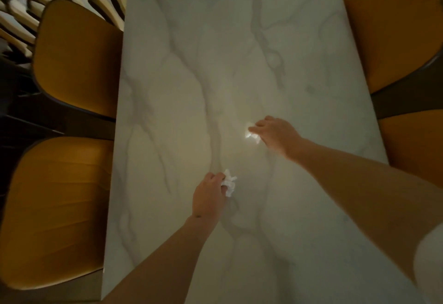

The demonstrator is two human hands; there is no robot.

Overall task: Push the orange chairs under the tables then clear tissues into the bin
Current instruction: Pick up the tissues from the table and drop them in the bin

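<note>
Two crumpled white tissues on the counter, both w/ a hand on them. Near tissue (pixel 229 182) sits about mid-counter, slightly toward the camera; left hand (pixel 209 194) has its fingers curled round it, pinching it at the tissue's left side. Far tissue (pixel 253 135) lies further up and to the right, catching a bright glare, so its shape is hard to make out; right hand (pixel 275 135) is closed over its right edge, fingertips bunched on it. Both tissues look to be touching the top, though can't tell for sure if they're lifted.

No brands, labels or writing readable anywhere.

Counter (pixel 191 75) is a long pale marble-look slab w/ grey veins, glossy, dimly lit. Four orange chairs tucked in close along its long sides: left far chair (pixel 76 59), left near chair (pixel 55 207), right far chair (pixel 393 32), right near chair (pixel 414 145), the right pair cut off by the frame edge. Floor (pixel 24 11) at upper left shows a cream and dark wavy pattern, blurred. Both forearms bare; a bit of white sleeve (pixel 429 267) at lower right, cropped.
</note>
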